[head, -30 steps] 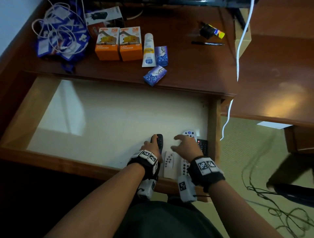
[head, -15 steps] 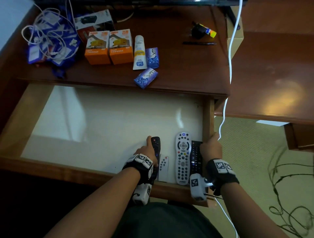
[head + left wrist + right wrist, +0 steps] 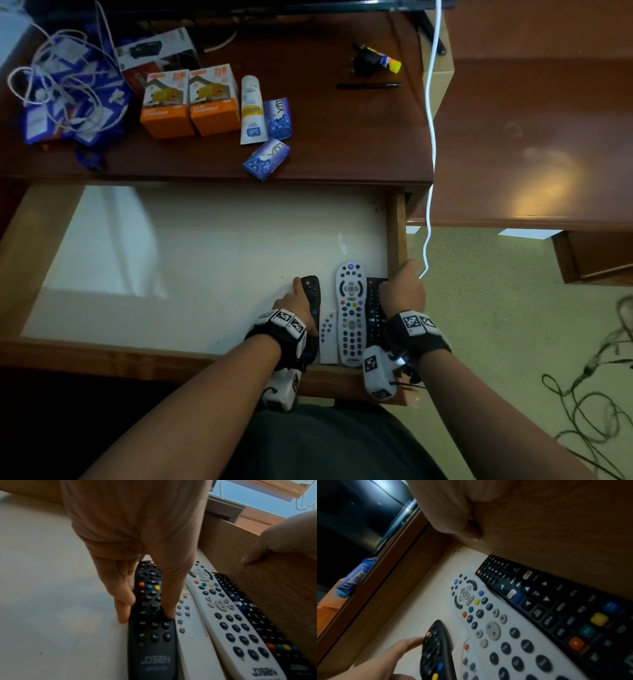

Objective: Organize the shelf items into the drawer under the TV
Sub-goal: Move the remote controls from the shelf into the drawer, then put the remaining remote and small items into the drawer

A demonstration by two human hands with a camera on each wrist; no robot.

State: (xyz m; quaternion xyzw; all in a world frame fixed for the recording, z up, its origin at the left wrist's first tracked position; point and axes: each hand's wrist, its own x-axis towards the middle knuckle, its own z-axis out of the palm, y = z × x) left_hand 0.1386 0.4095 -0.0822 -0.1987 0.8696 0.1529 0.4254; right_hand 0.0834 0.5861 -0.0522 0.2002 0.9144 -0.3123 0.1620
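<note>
While four remotes lie side by side in the front right corner of the open drawer [image 3: 396, 219], the left hand [image 3: 297, 305] pinches the slim black remote [image 3: 150, 615] at the left of the row, thumb on its button face and fingers down its outer edge. Just right of it sit a small white remote [image 3: 328, 337], a long grey remote [image 3: 350, 313] and a wide black remote [image 3: 556, 601] against the side wall. The right hand [image 3: 404, 294] grips the top of that wall, fingers curled over it. Back on the shelf [image 3: 342, 150] wait two orange boxes [image 3: 190, 102], a white tube [image 3: 252, 109], two purple soap bars [image 3: 270, 144] and a tangle of white cables [image 3: 65, 92], so most of the sorting looks unfinished. Likely risks: the thumb may press buttons, and nudging the black remote sideways could push the small white one askew or ride up onto it. One soap bar slightly overhangs the shelf's front edge and could drop into the drawer if bumped.
</note>
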